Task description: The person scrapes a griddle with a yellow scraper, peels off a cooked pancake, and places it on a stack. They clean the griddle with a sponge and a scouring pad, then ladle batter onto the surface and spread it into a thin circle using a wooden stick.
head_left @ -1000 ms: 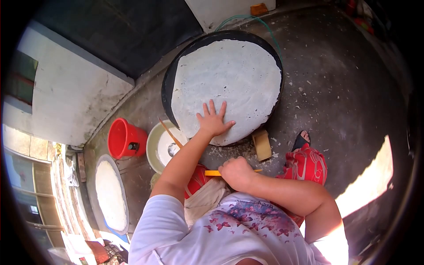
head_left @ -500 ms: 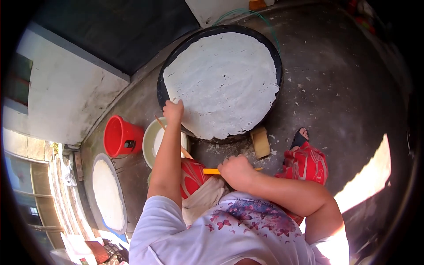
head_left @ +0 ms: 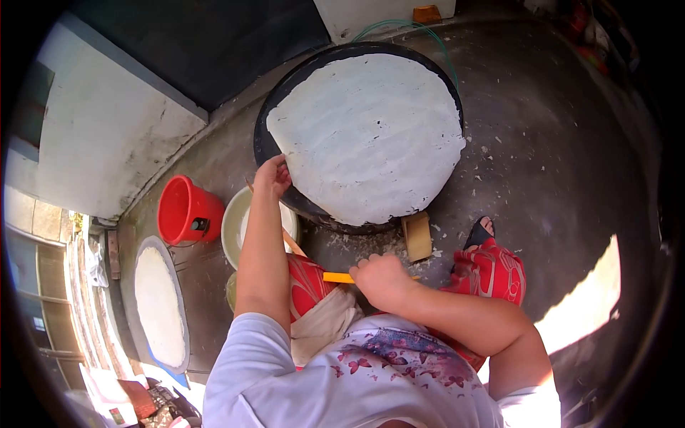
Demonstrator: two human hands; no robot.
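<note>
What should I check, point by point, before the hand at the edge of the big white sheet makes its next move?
1. Left hand is at the left edge of the white sheet: ok.
2. Fingers really pinch the edge: cannot tell.
3. Sheet lies flat on the black round pan: ok.
4. Right hand is closed on the yellow stick, away from the sheet: ok.
5. Sheet is whole: not ok, its right rim looks ragged.
6. Red bucket stands clear of the pan: ok.
</note>
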